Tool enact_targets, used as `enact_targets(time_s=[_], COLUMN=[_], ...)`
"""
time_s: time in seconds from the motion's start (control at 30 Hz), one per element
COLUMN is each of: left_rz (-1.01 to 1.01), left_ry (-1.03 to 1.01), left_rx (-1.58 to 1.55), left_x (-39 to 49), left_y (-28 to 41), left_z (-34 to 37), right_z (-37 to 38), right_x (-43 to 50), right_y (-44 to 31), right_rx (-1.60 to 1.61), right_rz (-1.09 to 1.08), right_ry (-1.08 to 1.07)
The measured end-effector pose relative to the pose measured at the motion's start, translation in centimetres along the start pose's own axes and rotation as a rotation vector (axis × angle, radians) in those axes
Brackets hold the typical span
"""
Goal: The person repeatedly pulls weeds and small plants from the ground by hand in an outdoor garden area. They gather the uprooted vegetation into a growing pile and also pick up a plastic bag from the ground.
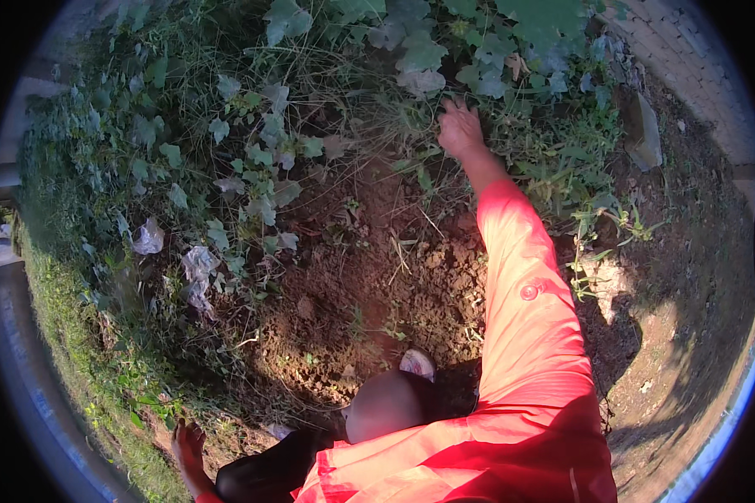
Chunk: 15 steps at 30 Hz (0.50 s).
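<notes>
My right hand [459,129] reaches far forward at the end of a red sleeve. Its fingertips go in among thin grass and weeds [409,116], just below some broad lobed leaves [423,53]. Whether the fingers grip any stems is hidden by the growth. At the lower left is my left hand [189,443], low beside my dark-clad leg, its fingers a little bent and apart, with nothing seen in them. Small leafy plants [141,396] grow close to it. Loose reddish-brown soil [377,251] lies between the hands, in front of my bare knee [384,405].
Crumpled clear plastic scraps [199,276] lie among vines [261,157] on the left. A flat slab [645,135] stands tilted at the right, near a brick surface [686,69]. Bare, partly shaded ground [686,327] stretches along the right side.
</notes>
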<state>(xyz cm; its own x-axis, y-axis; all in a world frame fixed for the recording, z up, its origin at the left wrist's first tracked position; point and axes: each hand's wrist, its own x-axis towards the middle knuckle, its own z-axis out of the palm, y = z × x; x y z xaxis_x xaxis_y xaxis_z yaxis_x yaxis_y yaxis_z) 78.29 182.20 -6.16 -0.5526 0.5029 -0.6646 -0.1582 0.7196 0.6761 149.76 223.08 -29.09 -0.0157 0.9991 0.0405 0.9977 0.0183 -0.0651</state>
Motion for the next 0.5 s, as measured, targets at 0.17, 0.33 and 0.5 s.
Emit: enact_targets(time_s=[0.17,0.33,0.5], left_rz=[-0.053,-0.12,-0.056], left_ry=[0.026,0.178,0.083], left_rx=[-0.021,-0.081,-0.046], left_x=[-1.5,-2.3,-1.5], left_y=[-1.2,-0.6,-0.2], left_z=[-1.3,0.6,0.8], right_z=[2.6,4.8,2.3], right_x=[-1.4,-3.3,-4.8], right_y=[6.3,5.7,3.1], right_rx=[0.047,0.202,0.34], right_rz=[0.645,0.662,0.669], right_ry=[0.021,-0.422,-0.269])
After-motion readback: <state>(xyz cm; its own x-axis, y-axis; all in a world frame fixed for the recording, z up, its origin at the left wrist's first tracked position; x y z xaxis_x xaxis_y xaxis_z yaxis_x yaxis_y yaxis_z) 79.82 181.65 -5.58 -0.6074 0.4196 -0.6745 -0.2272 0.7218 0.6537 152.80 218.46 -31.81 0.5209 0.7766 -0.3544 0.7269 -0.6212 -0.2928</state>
